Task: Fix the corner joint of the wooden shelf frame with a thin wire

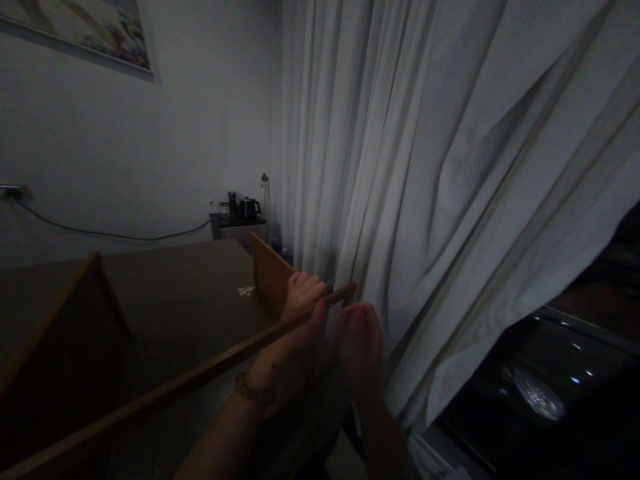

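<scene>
A long wooden rail (225,360) runs slantwise from the lower left to the middle of the view. My left hand (306,293) is closed around it near its far end, thumb on the near side. Just right of it, my right hand (364,327) pinches a thin metal rod (334,307), perhaps a hex key, whose tip points at the rail beside my left thumb. The dim light hides the rod's exact shape. A wooden panel (270,267) stands behind my left hand, and a darker wooden panel (65,340) rises at the left.
The panels stand on or by a brown tabletop (175,273), where small white pieces (246,291) lie. A white curtain (400,167) hangs close on the right. At the back, a small cabinet (237,230) carries a dark kettle (249,207). A cable (115,235) runs along the wall.
</scene>
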{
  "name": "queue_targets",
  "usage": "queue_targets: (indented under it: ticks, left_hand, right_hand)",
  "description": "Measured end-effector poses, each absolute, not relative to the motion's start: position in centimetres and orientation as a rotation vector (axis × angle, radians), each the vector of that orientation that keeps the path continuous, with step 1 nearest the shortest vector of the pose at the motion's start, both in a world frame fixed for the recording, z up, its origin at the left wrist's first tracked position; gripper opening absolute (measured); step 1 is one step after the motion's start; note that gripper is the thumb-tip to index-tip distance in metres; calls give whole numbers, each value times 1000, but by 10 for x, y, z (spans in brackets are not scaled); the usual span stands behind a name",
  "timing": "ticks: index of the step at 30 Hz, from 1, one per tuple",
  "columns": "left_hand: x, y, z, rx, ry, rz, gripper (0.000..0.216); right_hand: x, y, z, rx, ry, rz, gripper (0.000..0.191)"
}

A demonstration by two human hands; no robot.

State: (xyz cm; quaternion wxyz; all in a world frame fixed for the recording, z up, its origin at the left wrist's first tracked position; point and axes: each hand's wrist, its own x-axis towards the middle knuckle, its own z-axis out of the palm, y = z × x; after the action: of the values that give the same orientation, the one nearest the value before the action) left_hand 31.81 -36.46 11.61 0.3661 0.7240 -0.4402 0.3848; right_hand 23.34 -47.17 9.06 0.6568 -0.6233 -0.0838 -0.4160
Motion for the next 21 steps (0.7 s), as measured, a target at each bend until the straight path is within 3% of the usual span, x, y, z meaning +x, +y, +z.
queue_targets:
  ticks: [5,12,21]
  left_hand:
    - [316,-363,117,1896,-1144,954,46]
    - [315,-365,118,1884,-1126,954,43]
    - [313,-365,120,1866,-1115,909,34]
  right_hand:
    - [231,-473,88,-1408,-154,-882,26]
    - [229,-476,91,-1498,-117,-1117,23]
    - [231,-485,93,-1233,-349,-644,28]
